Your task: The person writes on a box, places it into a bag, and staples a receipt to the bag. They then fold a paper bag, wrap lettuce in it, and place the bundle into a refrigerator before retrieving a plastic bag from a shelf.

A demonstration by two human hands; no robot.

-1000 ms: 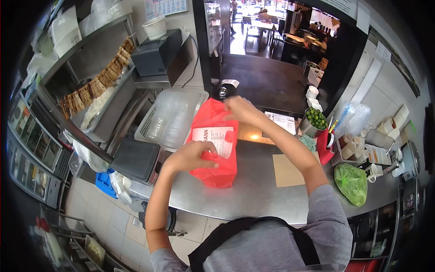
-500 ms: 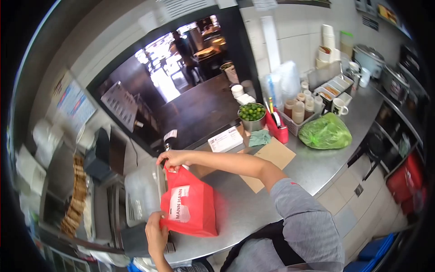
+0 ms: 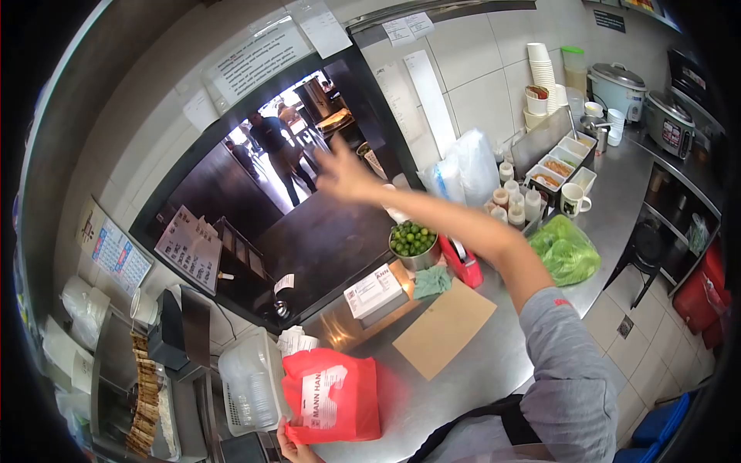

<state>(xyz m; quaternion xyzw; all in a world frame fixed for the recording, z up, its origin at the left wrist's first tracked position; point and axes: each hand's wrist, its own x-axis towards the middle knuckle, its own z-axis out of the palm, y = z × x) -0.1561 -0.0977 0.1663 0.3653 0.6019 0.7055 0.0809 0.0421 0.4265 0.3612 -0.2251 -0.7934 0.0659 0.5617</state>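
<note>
The red bag [image 3: 356,401] with a white label stands upright on the steel counter. My left hand [image 3: 297,449] pinches its lower left corner, near the bottom of the view. My right hand [image 3: 345,176] is raised in front of the pass-through opening, away from the bag, blurred, with its fingers apart and nothing in them. Below my right forearm are a metal pot of green limes [image 3: 413,238], a green cloth [image 3: 431,283] and a white box [image 3: 373,292]. A brown sheet [image 3: 445,327] lies flat on the counter.
Beyond the opening stands a person [image 3: 276,147]. A green plastic bag [image 3: 566,248], sauce bottles [image 3: 515,202], a white mug [image 3: 574,200] and a tray of food containers [image 3: 562,167] are at the right. A basket of clear lids [image 3: 251,382] sits left of the red bag.
My right hand has let go of the bag's top and moved up and right to the opening. The view has shifted; my left hand remains at the bag's lower corner.
</note>
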